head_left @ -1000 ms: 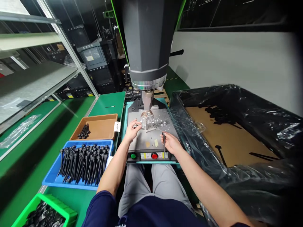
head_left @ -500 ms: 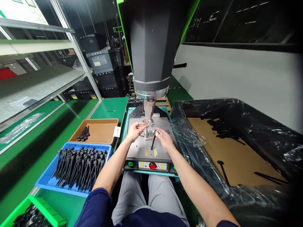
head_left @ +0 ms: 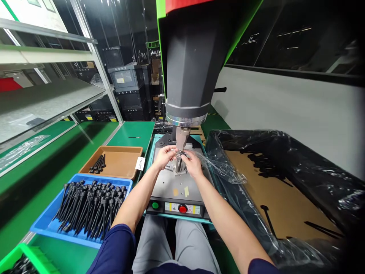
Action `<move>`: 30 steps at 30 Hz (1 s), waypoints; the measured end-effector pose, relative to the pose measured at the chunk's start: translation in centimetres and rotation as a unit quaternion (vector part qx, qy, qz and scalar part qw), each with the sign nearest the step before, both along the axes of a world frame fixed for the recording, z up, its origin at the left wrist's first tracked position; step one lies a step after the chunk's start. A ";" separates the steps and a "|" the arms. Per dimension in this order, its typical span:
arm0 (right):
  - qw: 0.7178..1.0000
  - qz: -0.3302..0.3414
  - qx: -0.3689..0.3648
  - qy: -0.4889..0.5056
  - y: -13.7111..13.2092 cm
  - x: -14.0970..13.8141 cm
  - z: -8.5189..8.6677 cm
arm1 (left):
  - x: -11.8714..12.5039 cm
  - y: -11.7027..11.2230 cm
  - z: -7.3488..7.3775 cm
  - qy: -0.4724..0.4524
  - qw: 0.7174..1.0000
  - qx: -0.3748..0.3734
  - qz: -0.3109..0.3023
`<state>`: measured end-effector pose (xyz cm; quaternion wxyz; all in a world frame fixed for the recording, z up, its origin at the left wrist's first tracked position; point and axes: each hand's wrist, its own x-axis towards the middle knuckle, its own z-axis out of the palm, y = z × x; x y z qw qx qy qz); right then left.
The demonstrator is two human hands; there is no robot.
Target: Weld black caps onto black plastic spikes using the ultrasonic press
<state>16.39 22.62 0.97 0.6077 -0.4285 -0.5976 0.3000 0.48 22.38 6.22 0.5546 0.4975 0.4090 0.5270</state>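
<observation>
My left hand (head_left: 164,156) and my right hand (head_left: 191,163) meet over the small fixture (head_left: 179,169) on the grey machine plate (head_left: 171,184), right under the metal horn (head_left: 181,137) of the big grey press head (head_left: 190,68). Fingers of both hands pinch a crinkled clear film (head_left: 178,153) between them. A thin black pin (head_left: 178,163) stands upright in the fixture between my hands; which hand touches it I cannot tell.
A blue tray (head_left: 45,225) holds several black pins, with a brown tray (head_left: 119,161) with a few pins behind it. Green (head_left: 155,205) and red (head_left: 182,208) buttons sit on the machine's front. A black-plastic-lined carton (head_left: 285,190) stands at the right. A shelf rack (head_left: 42,99) is at the left.
My right hand carried the black pin from the plate's front up to the fixture. Both hands have drawn together under the horn. The camera has tilted up a little.
</observation>
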 end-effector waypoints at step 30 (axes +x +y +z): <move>0.957 0.091 -0.226 0.158 -0.1 0.7 -2.6 | 0.2 -0.3 -0.7 0.084 0.996 -0.003 0.039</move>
